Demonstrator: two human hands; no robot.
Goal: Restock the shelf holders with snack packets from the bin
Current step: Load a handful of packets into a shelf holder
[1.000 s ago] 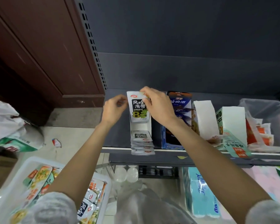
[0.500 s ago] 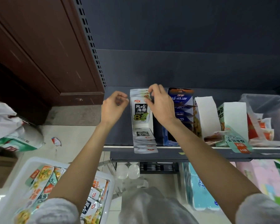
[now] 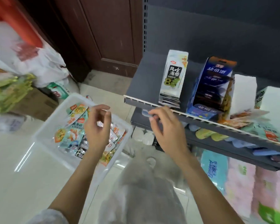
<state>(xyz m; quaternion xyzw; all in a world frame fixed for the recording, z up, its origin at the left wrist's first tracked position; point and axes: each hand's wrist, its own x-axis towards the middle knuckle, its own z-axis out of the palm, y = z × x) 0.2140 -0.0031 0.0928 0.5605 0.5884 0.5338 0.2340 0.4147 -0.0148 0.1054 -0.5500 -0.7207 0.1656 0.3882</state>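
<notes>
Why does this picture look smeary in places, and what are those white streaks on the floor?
Head view: motion blur smears the left edge, the bags there and the lower shelf; the white holder with its print stays fairly sharp. The streaks are glare on the glossy floor. The wide lens bends the shelf edge. Both hands look slightly soft.

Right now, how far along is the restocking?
The white holder on the shelf already shows packets stacked inside. Nothing is in hand: the left hand hovers empty over the bin, and the right hand is empty too. Many packets remain in the bin.
</notes>
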